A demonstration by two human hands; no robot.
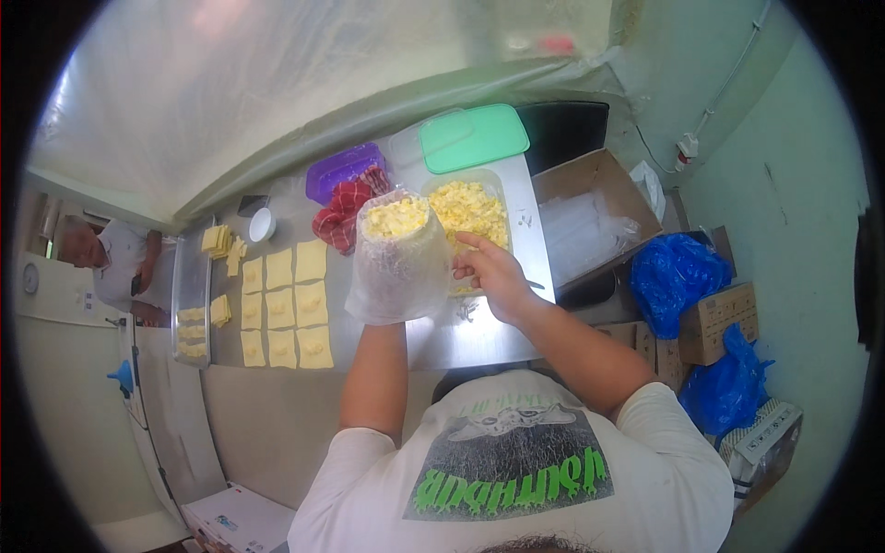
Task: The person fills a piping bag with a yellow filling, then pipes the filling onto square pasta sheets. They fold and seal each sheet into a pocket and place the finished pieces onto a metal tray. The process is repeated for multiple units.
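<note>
At the centre of the frame the left hand (392,309) holds up a clear plastic bag filled with pale yellow crumbly filling (398,258); the hand itself is hidden under the bag, so I cannot tell how its fingers are set, only that the bag rests on it above the steel counter (479,336); the bag's open mouth faces up. Just right of it, the right hand (493,272) rests with curled fingers (468,244) on the near rim of a clear rectangular plastic tub of the same yellow filling (470,210); whether they pinch anything I cannot tell. Behind the tub lies a mint-green plastic lid (473,136); to its left sit a purple plastic box (343,169) and a red checked cloth (346,212). At the left of the counter, pale yellow dough squares (286,309) lie in rows, some topped with filling; a metal tray (191,304) lies beyond them. An open cardboard box (595,207) stands at the right.
</note>
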